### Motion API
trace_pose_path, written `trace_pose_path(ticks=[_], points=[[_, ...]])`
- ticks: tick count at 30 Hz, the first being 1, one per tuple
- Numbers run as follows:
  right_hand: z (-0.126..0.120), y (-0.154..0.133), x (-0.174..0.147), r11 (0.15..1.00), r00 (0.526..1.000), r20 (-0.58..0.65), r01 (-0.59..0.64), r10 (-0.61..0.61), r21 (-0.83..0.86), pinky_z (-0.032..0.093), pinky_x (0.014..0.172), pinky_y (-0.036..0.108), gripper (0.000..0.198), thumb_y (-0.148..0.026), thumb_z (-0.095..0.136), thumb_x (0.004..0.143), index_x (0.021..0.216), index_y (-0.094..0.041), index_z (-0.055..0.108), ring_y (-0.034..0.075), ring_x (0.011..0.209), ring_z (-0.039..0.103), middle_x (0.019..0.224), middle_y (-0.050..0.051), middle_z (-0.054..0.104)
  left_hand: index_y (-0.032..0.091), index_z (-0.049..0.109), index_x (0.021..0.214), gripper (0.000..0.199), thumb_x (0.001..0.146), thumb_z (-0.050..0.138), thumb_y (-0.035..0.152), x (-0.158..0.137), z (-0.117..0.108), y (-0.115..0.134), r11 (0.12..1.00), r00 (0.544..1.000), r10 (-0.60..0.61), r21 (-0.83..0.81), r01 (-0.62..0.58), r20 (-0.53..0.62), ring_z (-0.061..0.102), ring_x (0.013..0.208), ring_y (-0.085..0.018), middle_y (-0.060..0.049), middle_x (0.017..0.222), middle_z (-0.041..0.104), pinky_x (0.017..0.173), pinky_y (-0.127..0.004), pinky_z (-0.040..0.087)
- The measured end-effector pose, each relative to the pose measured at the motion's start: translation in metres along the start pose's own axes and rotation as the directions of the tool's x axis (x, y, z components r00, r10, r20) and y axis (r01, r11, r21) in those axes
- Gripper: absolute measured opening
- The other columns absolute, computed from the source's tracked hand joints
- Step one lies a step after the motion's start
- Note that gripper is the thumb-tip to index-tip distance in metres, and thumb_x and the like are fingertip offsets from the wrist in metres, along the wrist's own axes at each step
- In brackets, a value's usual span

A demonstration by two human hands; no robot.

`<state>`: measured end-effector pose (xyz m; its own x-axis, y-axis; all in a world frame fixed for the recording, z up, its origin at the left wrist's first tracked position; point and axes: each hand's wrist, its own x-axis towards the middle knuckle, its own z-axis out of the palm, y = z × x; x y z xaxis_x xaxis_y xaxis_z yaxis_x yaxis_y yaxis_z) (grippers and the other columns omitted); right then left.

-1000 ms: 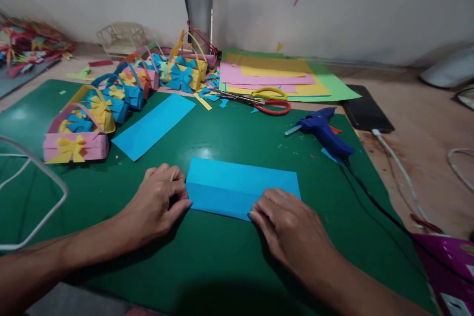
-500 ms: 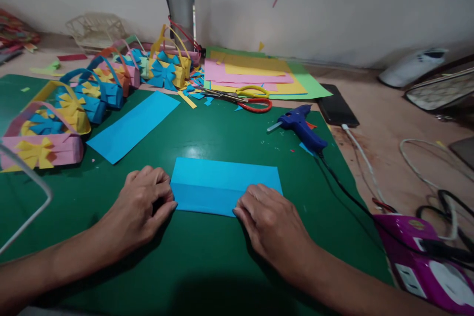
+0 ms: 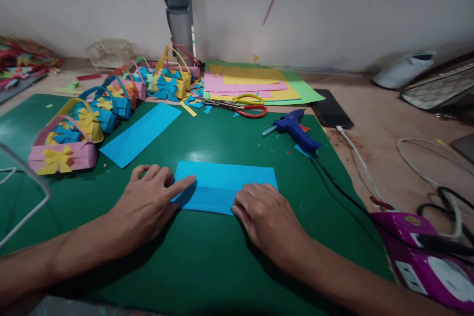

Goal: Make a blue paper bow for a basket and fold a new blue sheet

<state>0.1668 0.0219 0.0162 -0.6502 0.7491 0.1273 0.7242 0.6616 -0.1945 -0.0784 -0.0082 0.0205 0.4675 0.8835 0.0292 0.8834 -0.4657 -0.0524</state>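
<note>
A rectangle of blue paper (image 3: pixel 218 177) lies on the green mat with its near long side folded over into a flap. At its left end is my left hand (image 3: pixel 150 200). The index finger stretches out over the paper, the thumb is by the near left corner, and the other fingers are loosely bent. My right hand (image 3: pixel 264 212) grips the near right part of the folded paper, its fingers curled on top and thumb at the edge. Farther left rests a second blue paper strip (image 3: pixel 140 134), flat and untouched.
Several small paper baskets with bows (image 3: pixel 62 155) line the left side. Scissors (image 3: pixel 248 103) lie before stacked coloured sheets (image 3: pixel 252 76). A blue glue gun (image 3: pixel 296 131) trails its cord to a purple power strip (image 3: pixel 418 252). A phone (image 3: pixel 331 108) and bottle (image 3: pixel 180 24) stand behind.
My left index finger has straightened out over the paper from a curled grip. My right hand stays at the same place on the fold. The view has tilted up slightly.
</note>
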Motion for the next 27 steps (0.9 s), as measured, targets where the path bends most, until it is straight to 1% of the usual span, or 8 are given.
trace_pose_path(ticks=[2, 5, 8, 10, 14, 19, 24, 27], points=[[0.000, 0.000, 0.000, 1.000, 1.000, -0.003, -0.003, 0.003, -0.002, 0.027, 0.062, 0.028, 0.019, -0.014, 0.056, 0.082, 0.064, -0.018, 0.052, 0.015, 0.060, 0.045, 0.063, 0.000, 0.054, 0.036, 0.039, 0.133, 0.055, 0.084, 0.046, 0.011, 0.003, -0.005, 0.003, 0.989, 0.997, 0.075, 0.126, -0.075, 0.005, 0.047, 0.081, -0.026, -0.007, 0.090, 0.052, 0.077, -0.044, 0.033], [0.000, -0.001, -0.001, 1.000, 1.000, -0.013, -0.007, 0.006, -0.014, 0.028, 0.064, 0.029, 0.018, -0.015, 0.055, 0.082, 0.065, -0.018, 0.053, 0.015, 0.062, 0.047, 0.064, 0.000, 0.055, 0.041, 0.030, 0.137, 0.067, 0.083, 0.045, 0.004, 0.008, -0.009, 0.009, 0.957, 0.977, 0.213, 0.193, -0.215, 0.029, 0.049, 0.083, -0.025, -0.005, 0.091, 0.053, 0.084, -0.046, 0.033], [0.001, -0.002, -0.001, 0.999, 1.000, -0.007, -0.020, 0.020, -0.033, 0.028, 0.065, 0.030, 0.018, -0.016, 0.056, 0.082, 0.065, -0.018, 0.053, 0.016, 0.063, 0.048, 0.065, 0.001, 0.056, 0.041, 0.026, 0.139, 0.065, 0.086, 0.048, 0.009, 0.012, -0.009, 0.014, 0.910, 0.942, 0.331, 0.245, -0.334, 0.053, 0.050, 0.085, -0.024, -0.004, 0.091, 0.054, 0.090, -0.047, 0.031], [0.001, -0.002, -0.001, 0.999, 1.000, 0.006, -0.028, 0.028, -0.039, 0.028, 0.064, 0.030, 0.017, -0.016, 0.057, 0.082, 0.065, -0.018, 0.053, 0.016, 0.064, 0.049, 0.066, 0.001, 0.056, 0.042, 0.025, 0.139, 0.063, 0.088, 0.051, 0.016, 0.014, -0.008, 0.017, 0.884, 0.924, 0.377, 0.274, -0.379, 0.063, 0.050, 0.086, -0.025, -0.004, 0.092, 0.054, 0.091, -0.047, 0.031], [0.001, -0.003, -0.002, 0.999, 1.000, 0.002, -0.023, 0.023, -0.032, 0.029, 0.066, 0.030, 0.016, -0.016, 0.057, 0.082, 0.067, -0.018, 0.054, 0.016, 0.065, 0.049, 0.067, 0.001, 0.057, 0.043, 0.025, 0.139, 0.061, 0.089, 0.053, 0.023, 0.015, -0.004, 0.021, 0.886, 0.917, 0.396, 0.246, -0.394, 0.042, 0.050, 0.089, -0.024, -0.003, 0.096, 0.054, 0.092, -0.045, 0.030], [0.001, -0.001, -0.002, 0.999, 1.000, -0.021, -0.013, 0.012, -0.035, 0.029, 0.066, 0.029, 0.016, -0.014, 0.057, 0.081, 0.066, -0.019, 0.053, 0.016, 0.064, 0.049, 0.065, 0.001, 0.056, 0.041, 0.031, 0.137, 0.058, 0.088, 0.054, 0.021, 0.015, -0.003, 0.023, 0.903, 0.921, 0.388, 0.192, -0.385, 0.028, 0.049, 0.090, -0.024, -0.003, 0.094, 0.054, 0.091, -0.045, 0.031], [0.002, 0.000, -0.001, 1.000, 1.000, -0.026, 0.008, -0.009, -0.026, 0.030, 0.067, 0.030, 0.017, -0.014, 0.055, 0.082, 0.066, -0.019, 0.053, 0.016, 0.064, 0.048, 0.065, 0.001, 0.056, 0.038, 0.035, 0.136, 0.055, 0.087, 0.056, 0.022, 0.013, -0.007, 0.017, 0.904, 0.917, 0.396, 0.157, -0.398, 0.044, 0.049, 0.087, -0.024, -0.004, 0.093, 0.054, 0.088, -0.043, 0.031], [0.002, 0.000, -0.001, 1.000, 1.000, -0.011, 0.007, -0.007, -0.011, 0.030, 0.069, 0.030, 0.016, -0.013, 0.055, 0.082, 0.067, -0.018, 0.054, 0.016, 0.064, 0.048, 0.065, 0.001, 0.056, 0.035, 0.038, 0.134, 0.053, 0.087, 0.057, 0.021, 0.007, -0.008, 0.009, 0.910, 0.921, 0.386, 0.139, -0.390, 0.050, 0.049, 0.083, -0.023, -0.004, 0.091, 0.054, 0.084, -0.042, 0.032]])
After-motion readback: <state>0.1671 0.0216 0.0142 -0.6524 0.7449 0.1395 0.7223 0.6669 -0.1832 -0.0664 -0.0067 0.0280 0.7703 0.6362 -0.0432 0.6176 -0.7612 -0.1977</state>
